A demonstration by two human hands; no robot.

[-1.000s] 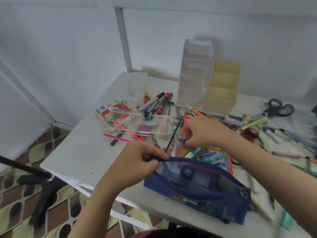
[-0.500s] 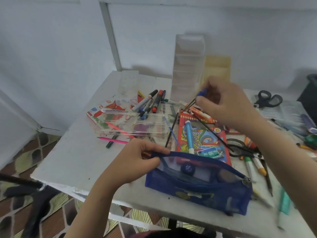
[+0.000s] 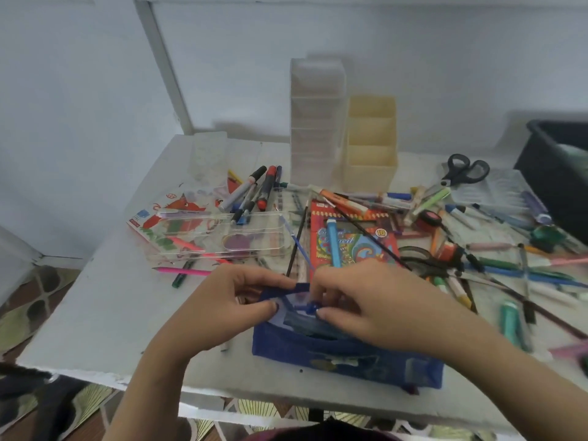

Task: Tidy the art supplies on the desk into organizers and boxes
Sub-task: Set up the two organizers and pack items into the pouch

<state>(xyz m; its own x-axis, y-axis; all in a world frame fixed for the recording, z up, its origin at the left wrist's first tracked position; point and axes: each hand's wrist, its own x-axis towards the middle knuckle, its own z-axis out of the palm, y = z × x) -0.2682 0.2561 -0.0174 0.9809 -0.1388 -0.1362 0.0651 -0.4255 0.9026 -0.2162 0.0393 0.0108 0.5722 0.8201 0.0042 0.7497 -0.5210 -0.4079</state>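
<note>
Head view: my left hand (image 3: 222,308) is at lower centre of the frame. Its thumb and forefinger pinch the left end of the open rim of the blue mesh zip pouch (image 3: 350,358), which lies at the near edge of the white table (image 3: 95,316).

My right hand (image 3: 378,308) is just right of it, curled over the pouch's mouth. Its fingertips pinch a small blue knob (image 3: 311,308); I cannot tell whether that is the zip pull or a pen's cap.

Just beyond my hands lie a clear plastic pencil case (image 3: 222,240) and a red cardboard box of colour pencils (image 3: 356,246).

At upper centre stand 2 organizers side by side: a tall translucent white drawer tower (image 3: 316,122) and a cream plastic holder with 3 stepped compartments (image 3: 370,154).

Black-handled scissors (image 3: 464,168) lie at upper right, with loose markers and pens (image 3: 496,262) scattered across the right of the table.
</note>
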